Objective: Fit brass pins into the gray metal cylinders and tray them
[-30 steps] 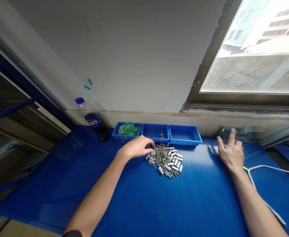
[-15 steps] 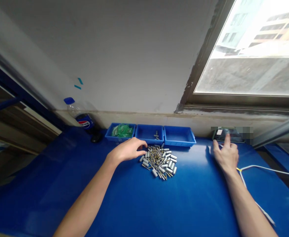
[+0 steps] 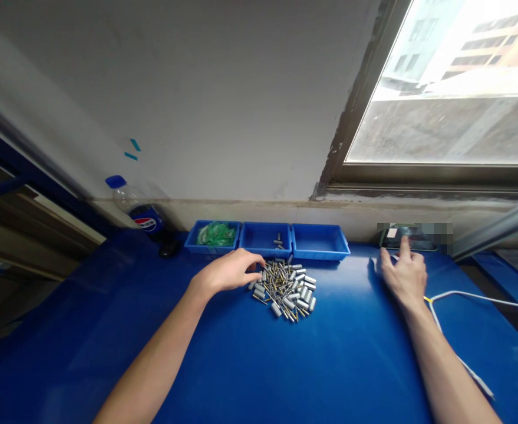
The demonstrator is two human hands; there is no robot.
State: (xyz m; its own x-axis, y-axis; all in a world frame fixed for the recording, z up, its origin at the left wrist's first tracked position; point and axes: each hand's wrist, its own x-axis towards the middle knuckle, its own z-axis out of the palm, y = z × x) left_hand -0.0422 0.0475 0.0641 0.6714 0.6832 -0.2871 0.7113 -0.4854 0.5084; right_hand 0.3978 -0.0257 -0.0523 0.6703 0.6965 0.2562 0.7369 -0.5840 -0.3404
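Observation:
My left hand [image 3: 228, 272] hovers at the left edge of a heap of small metal parts [image 3: 287, 291], mostly short silver cylinders and thin brass-and-steel pins. Its thumb and index finger are apart at the heap, and nothing shows between them. Over to the right, my right hand [image 3: 402, 275] points its index finger at the screen of a phone [image 3: 421, 242] that leans against the wall. That fingertip overlaps the screen; whether it touches I cannot tell. Behind the heap, the middle blue bin [image 3: 259, 237] holds a few silver cylinders.
A left blue bin [image 3: 191, 242] contains green plastic bags [image 3: 217, 234]. Beside the middle bin is a right blue bin [image 3: 320, 240]. A cola bottle [image 3: 146, 221] leans at the back left. One white cable [image 3: 471, 294] crosses the blue table [image 3: 329, 365] on the right.
The view has shifted slightly, so the bins and bottle appear a little further left. Both hands keep nearly the same pose and place.

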